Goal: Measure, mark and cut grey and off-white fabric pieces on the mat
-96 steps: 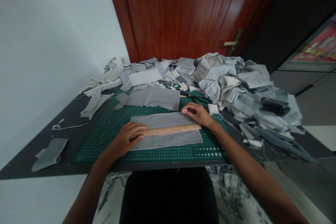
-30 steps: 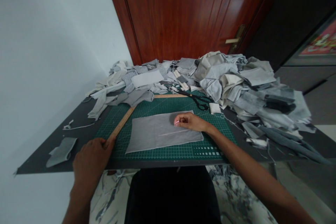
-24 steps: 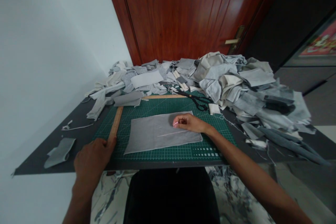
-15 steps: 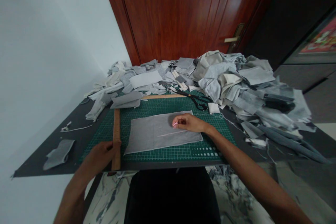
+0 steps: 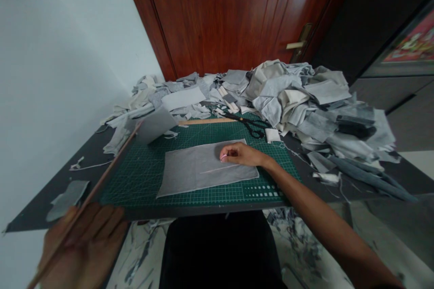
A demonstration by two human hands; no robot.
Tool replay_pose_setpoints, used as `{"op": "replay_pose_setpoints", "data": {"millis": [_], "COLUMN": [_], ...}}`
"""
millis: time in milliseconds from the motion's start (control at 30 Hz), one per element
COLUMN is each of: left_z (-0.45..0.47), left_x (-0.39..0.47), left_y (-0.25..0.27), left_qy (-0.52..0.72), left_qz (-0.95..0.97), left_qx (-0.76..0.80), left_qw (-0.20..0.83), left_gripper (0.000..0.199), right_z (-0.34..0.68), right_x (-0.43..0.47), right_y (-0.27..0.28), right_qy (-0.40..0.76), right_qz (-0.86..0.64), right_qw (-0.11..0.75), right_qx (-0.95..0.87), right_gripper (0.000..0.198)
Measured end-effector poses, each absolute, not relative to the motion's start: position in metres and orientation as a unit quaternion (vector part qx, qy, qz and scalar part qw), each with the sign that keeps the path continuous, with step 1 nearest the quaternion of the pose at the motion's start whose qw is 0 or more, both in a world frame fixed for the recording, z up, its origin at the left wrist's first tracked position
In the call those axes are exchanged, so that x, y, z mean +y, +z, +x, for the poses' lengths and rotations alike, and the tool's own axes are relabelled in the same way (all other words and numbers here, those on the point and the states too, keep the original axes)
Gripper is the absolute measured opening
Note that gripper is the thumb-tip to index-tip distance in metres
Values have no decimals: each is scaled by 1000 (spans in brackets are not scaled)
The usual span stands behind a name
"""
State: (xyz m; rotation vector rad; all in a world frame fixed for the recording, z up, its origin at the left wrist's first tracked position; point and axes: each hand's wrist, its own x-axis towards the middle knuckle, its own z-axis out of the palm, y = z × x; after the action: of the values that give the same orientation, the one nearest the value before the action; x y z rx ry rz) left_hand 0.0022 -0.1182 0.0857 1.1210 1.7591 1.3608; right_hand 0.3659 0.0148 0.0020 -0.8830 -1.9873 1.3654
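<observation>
My left hand (image 5: pixel 84 244), somewhat blurred, grips a wooden ruler (image 5: pixel 111 165) raised off the table and turned edge-on at the lower left. The ruler's far end is at a folded grey cloth piece (image 5: pixel 158 124), which stands tilted up. Flat on the green cutting mat (image 5: pixel 135 185) lies a grey rectangle of cloth (image 5: pixel 183 174) with a thin pale line drawn across it. Over this cloth, my right hand (image 5: pixel 242 153) is closed in a pinch on a small pink piece of tailor's chalk (image 5: pixel 223 157).
Black scissors (image 5: pixel 249 124) and a second wooden ruler (image 5: pixel 205 121) lie along the mat's far side. A small white pad (image 5: pixel 272 135) is beside the scissors. Heaped fabric scraps (image 5: pixel 281 95) line the back and right. A wall (image 5: pixel 68 54) borders the left.
My left hand has lifted the wooden ruler off the mat and drawn it left and towards me, turning it edge-on. The folded grey piece has tipped up. My right hand stays over the cloth.
</observation>
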Motion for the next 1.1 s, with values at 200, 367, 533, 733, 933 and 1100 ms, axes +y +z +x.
{"op": "replay_pose_setpoints", "data": {"millis": [200, 367, 533, 733, 933, 1100], "left_z": [90, 113, 98, 89, 89, 94], "left_x": [-131, -130, -116, -113, -113, -110], "left_y": [56, 47, 46, 35, 21, 23], "left_qy": [609, 667, 548, 511, 315, 220], "left_qz": [355, 291, 251, 297, 477, 597], "left_qx": [508, 500, 606, 593, 599, 562], "left_qw": [495, 469, 519, 547, 561, 528], "left_gripper": [65, 60, 47, 55, 56, 58], "right_z": [366, 367, 367, 367, 367, 368], "right_x": [14, 14, 13, 14, 14, 15], "right_y": [4, 6, 5, 4, 4, 3], "right_qy": [516, 521, 523, 524, 509, 505], "right_qz": [-329, -332, -330, -332, -339, -339], "right_qw": [296, 287, 287, 285, 284, 282], "right_qx": [-733, -732, -731, -731, -738, -742], "right_gripper": [37, 35, 35, 35, 36, 35]}}
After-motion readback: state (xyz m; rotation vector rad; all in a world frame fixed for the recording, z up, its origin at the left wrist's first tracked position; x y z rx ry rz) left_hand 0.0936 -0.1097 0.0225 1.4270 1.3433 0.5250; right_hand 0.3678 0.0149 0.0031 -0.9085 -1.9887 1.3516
